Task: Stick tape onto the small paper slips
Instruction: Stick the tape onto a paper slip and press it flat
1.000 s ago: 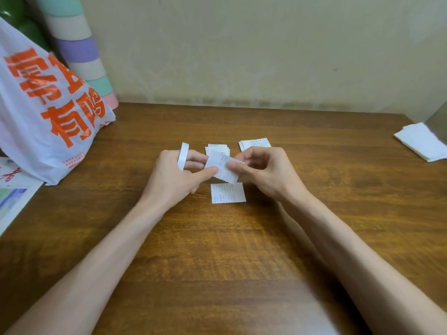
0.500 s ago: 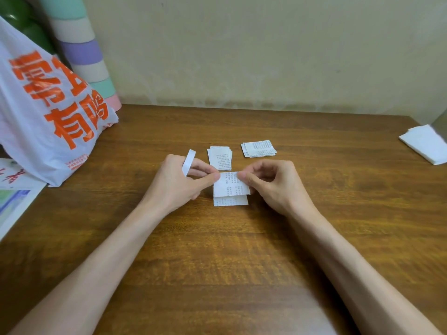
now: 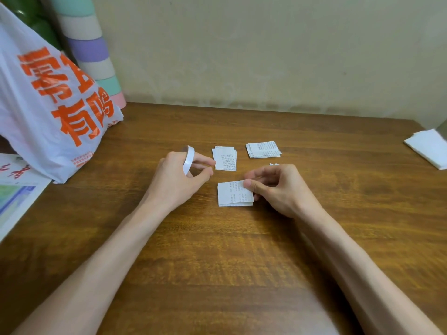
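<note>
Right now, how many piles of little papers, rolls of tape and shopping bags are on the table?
Piles of paper slips: 3 (left pile, right pile, near pile)
Tape roll: 1
Plastic bag: 1
Total: 5

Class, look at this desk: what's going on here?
A person is working at a wooden table. Their left hand carries a tape roll looped over its fingers. Their right hand pinches the right edge of the near stack of slips, thumb on top. A second stack and a third stack of printed slips lie farther back.
</note>
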The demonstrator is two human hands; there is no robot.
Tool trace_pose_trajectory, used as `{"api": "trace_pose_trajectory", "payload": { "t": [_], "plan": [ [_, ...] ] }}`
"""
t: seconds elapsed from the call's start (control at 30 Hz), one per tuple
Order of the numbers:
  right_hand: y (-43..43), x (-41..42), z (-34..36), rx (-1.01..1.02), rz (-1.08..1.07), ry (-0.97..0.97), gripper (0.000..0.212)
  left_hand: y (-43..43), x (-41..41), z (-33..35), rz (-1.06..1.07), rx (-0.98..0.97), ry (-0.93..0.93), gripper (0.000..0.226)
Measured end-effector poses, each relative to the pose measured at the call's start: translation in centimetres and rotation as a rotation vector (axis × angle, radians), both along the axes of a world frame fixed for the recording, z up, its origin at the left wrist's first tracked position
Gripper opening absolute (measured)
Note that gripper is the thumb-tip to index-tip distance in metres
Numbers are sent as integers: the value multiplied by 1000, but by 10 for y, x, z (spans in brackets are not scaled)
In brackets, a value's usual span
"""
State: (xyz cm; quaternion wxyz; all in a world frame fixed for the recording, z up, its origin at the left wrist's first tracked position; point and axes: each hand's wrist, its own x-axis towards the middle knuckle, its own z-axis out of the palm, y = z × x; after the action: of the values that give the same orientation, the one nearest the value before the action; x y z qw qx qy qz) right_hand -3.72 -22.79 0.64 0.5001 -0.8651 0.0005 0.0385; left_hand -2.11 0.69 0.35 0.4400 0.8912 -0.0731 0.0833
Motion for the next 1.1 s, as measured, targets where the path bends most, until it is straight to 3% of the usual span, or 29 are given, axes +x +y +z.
{"api": "trace_pose_trajectory", "payload": {
  "t": [0.63, 1.1],
  "plan": [
    [-1, 5, -3, -47, 33, 25, 11, -4, -6, 4, -127, 83, 67, 20],
    [-1, 7, -4, -84, 67, 6, 5, -7, -7, 7, -115, 264, 152, 7]
  ]
}}
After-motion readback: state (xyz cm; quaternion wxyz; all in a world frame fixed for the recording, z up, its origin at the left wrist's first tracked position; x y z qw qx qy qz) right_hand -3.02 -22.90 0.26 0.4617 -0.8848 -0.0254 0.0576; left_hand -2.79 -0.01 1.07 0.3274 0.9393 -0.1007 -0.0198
